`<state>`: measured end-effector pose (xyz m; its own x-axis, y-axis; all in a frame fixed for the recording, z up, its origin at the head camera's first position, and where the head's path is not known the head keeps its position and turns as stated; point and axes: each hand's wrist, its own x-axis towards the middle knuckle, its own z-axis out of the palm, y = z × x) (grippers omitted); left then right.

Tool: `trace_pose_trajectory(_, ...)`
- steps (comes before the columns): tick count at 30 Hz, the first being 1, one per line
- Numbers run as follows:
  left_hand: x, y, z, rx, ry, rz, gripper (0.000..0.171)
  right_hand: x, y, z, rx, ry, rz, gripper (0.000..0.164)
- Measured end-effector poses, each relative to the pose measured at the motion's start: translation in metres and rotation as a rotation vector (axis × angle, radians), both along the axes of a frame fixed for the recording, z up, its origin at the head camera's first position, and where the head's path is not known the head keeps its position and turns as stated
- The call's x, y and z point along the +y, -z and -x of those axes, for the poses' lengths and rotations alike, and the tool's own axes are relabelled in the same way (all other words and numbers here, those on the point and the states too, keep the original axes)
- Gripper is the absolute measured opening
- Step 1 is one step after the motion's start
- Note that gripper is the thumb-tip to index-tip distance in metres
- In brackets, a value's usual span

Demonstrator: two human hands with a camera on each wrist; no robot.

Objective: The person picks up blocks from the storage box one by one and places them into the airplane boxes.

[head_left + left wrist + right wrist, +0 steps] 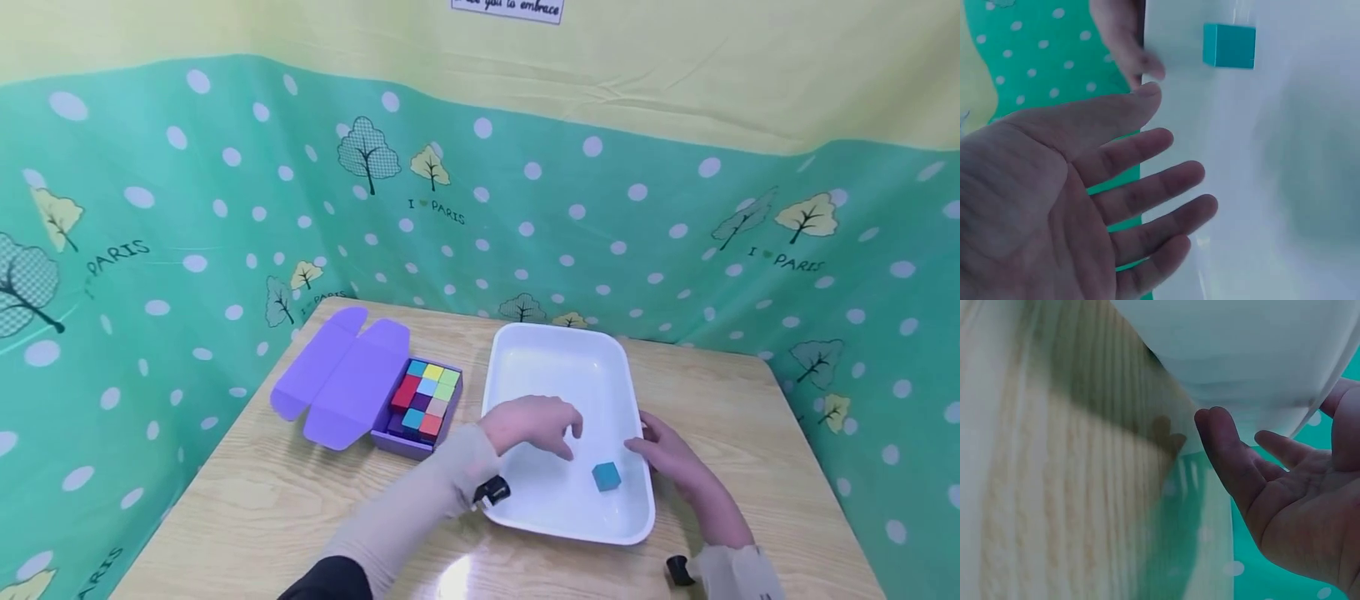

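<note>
A white tray (555, 350) lies on the table, with one teal cube (606, 477) near its front right corner. Over the tray hovers my left hand (536, 423), its fingers spread and loosely bent, holding nothing. The left wrist view shows that empty palm below the teal cube (1232, 46). My right hand (671, 454) holds the tray's right side, thumb over the rim and fingers along the outside. In the right wrist view those fingers (1225, 447) lie against or close to the tray's outer wall (1241, 356); firm contact is hard to tell.
Left of the tray stands an open purple box (405, 446) with several coloured cubes (420, 400) inside, its lid (345, 375) folded out leftward. The wooden table (285, 508) meets a green patterned cloth (480, 208) at the back and sides.
</note>
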<state>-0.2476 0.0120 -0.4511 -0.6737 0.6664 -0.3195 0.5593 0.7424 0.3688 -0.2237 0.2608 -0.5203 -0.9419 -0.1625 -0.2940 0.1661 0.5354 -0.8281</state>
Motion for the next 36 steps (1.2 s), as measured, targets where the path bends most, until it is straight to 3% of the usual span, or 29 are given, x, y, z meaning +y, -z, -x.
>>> trace_pose_trajectory(4,0.026,0.006,0.001,-0.023,0.017,0.045,0.035,0.0,-0.004,0.003,0.009,-0.002,-0.004,0.065)
trace_pose_trajectory(9,0.051,0.023,0.0,0.044,0.131,0.064,0.044,-0.004,-0.004,0.004,-0.008,0.002,0.027,0.065)
trace_pose_trajectory(16,0.065,0.04,-0.003,0.105,0.211,0.091,0.046,-0.003,0.002,0.005,-0.02,0.026,0.056,0.064)
trace_pose_trajectory(21,0.069,0.049,0.001,0.157,0.253,0.078,0.033,0.0,0.002,0.005,-0.018,0.027,0.047,0.065)
trace_pose_trajectory(29,0.071,0.057,0.007,0.167,0.241,0.027,0.022,0.002,0.004,0.004,-0.006,0.037,0.061,0.063)
trace_pose_trajectory(36,0.065,0.048,0.008,0.116,0.188,-0.014,0.026,0.001,0.005,0.004,-0.004,0.033,0.044,0.064)
